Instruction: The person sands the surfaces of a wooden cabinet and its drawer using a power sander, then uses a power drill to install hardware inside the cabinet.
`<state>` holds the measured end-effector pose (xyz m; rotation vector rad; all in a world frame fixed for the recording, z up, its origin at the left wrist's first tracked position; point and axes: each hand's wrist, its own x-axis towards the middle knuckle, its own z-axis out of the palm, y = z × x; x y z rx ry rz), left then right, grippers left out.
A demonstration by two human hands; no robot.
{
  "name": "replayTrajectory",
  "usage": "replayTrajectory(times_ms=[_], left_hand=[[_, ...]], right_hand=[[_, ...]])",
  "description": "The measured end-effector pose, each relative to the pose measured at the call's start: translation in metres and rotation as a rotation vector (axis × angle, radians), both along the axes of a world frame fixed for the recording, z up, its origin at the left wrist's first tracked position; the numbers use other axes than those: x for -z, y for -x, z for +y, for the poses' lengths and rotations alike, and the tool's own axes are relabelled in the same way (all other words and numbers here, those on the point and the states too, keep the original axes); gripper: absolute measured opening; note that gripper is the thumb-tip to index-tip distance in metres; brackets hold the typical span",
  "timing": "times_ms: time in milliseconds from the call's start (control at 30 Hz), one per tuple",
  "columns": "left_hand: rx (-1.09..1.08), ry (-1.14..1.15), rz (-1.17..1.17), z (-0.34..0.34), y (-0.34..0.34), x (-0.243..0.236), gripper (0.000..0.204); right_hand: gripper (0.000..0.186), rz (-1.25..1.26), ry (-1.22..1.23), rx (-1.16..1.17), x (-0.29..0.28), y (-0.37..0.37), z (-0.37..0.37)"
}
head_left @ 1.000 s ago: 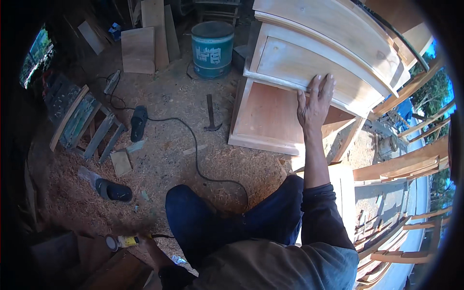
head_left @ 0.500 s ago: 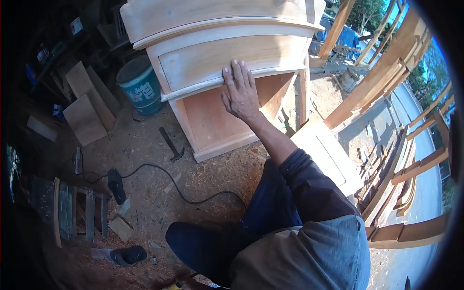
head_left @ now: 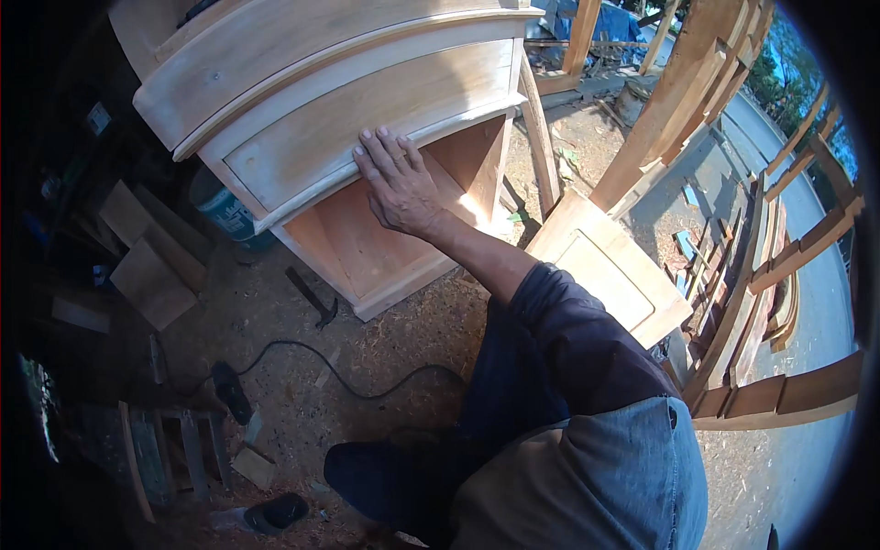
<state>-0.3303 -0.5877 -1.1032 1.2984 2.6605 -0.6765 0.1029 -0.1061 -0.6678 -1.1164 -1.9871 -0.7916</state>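
My right hand (head_left: 403, 186) lies palm down on the lower edge of a bare wooden cabinet (head_left: 417, 252). Its fingers are stretched out over the bottom of the long curved drawer front (head_left: 321, 119), and it grips nothing. Below the hand is the cabinet's doorless lower compartment, partly covered by my wrist. Pale, sanded-looking patches show on the wood. My left hand is out of the picture.
A framed wooden panel (head_left: 610, 280) leans right of the cabinet. On the shavings-strewn ground lie a hammer (head_left: 313, 298), a black cord (head_left: 335, 367) and slippers (head_left: 275, 513). A teal bucket (head_left: 225, 211) and boards (head_left: 154, 284) stand left; timber posts (head_left: 683, 101) rise at right.
The whole view has shifted and tilted, so the cabinet sits farther left. My right hand is still on the drawer's lower edge, a little farther left along it.
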Motion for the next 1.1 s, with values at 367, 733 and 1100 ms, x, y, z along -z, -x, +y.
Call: replayTrajectory(times_ms=[367,733,1100], left_hand=[[-0.001,0.064,0.025,-0.045,0.002,-0.006,0.034],[-0.002,0.112,0.034,-0.097,-0.003,0.006,0.031],[0.061,0.126,0.054,-0.100,-0.003,0.024,0.029]], right_hand=[[0.075,-0.074,0.060,-0.012,0.003,-0.004,0.007],[0.076,-0.068,0.121,-0.096,-0.009,0.000,-0.006],[0.077,-0.092,0.116,-0.118,-0.018,-0.008,-0.008]])
